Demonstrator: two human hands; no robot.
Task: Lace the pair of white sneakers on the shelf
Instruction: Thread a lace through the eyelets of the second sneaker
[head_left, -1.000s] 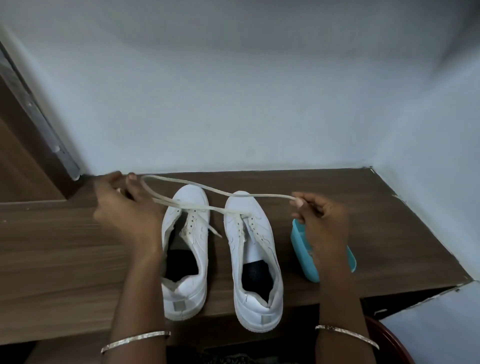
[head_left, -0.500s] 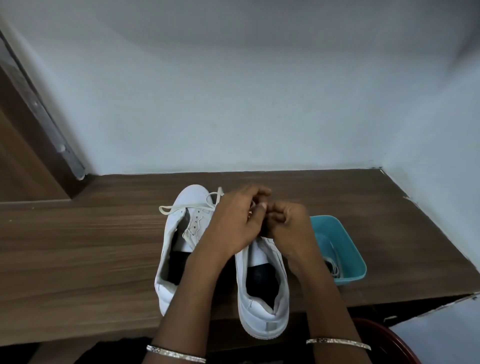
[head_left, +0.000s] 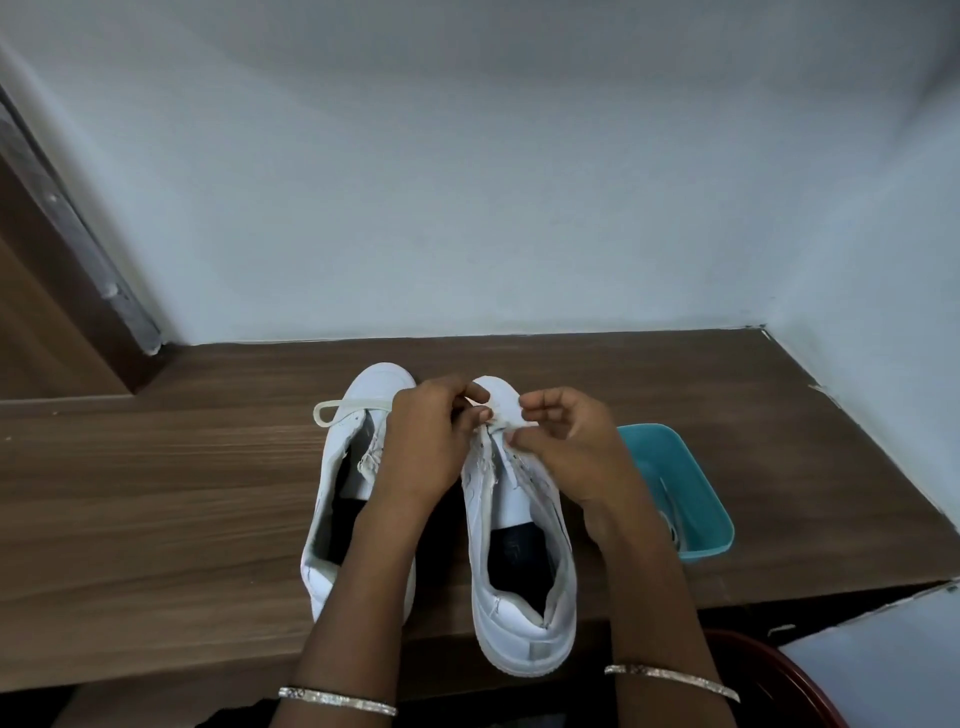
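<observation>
Both hands, spread wide a second ago with the lace pulled taut between them, now meet over the front of the centre sneaker (head_left: 519, 571), and the toe shows between them. Seen from the head camera, the left hand (head_left: 431, 441) and right hand (head_left: 566, 452) each have curled fingers pinching the lace (head_left: 332, 410) near the frontmost eyelets. The lace's slack loops leftward across the toe of the other sneaker (head_left: 337, 499), left of centre. Both shoes stand side by side on the wooden shelf (head_left: 156, 493) in the lower middle of the frame, toes toward the wall. The centre shoe's heel overhangs the shelf's front edge, so a firm tug toward the body could probably tip it off. The trailing loop may catch on the neighbouring shoe and leave the ends uneven. A thin tip could also slip from either pinch before it passes an eyelet. Right of centre sits a teal tub (head_left: 691, 499), just beside the right forearm. Something small lies inside it, mostly hidden, and I cannot tell what it is.
</observation>
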